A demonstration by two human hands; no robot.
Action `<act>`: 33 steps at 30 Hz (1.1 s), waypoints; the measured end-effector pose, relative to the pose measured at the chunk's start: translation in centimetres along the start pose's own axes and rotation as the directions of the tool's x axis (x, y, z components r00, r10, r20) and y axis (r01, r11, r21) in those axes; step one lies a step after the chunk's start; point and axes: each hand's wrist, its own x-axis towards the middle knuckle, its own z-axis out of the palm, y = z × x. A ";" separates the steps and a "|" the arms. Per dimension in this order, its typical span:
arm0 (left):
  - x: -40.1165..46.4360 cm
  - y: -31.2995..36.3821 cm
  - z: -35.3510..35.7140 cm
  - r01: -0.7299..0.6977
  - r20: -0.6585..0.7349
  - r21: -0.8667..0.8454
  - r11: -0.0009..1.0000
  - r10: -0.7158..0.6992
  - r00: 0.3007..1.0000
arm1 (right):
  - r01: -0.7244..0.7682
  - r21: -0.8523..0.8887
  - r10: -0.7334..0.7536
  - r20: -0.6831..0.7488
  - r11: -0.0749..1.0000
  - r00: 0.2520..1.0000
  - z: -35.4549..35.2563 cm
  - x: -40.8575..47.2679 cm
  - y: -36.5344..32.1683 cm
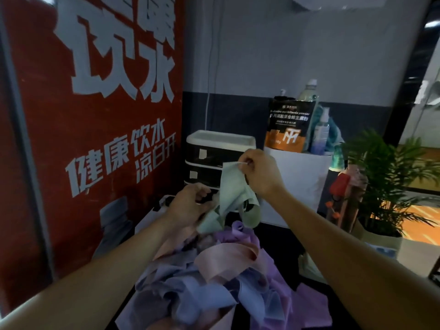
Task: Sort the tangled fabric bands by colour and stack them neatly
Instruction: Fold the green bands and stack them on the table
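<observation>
A pale green fabric band (232, 191) hangs lifted above a tangled heap of bands (214, 282) in pink, purple and blue on a dark table. My right hand (259, 172) pinches the green band's upper edge, raised above the heap. My left hand (190, 206) grips the band's lower part, just left of it and close over the heap. A pink band (226, 259) lies looped on top of the heap, with blue ones nearer to me and purple ones at the right.
A small black-and-white drawer unit (214, 153) stands behind the hands. A white box (302, 184) beside it carries a black pouch (289, 125) and bottles (321, 132). A potted plant (390, 177) stands at the right. A red sign (95, 115) fills the left.
</observation>
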 end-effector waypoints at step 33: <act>-11.8 7.0 5.1 0.091 -0.048 -0.359 0.929 -0.116 0.992 | -0.294 0.288 0.360 -0.213 0.912 0.909 -8.6 -18.6 6.0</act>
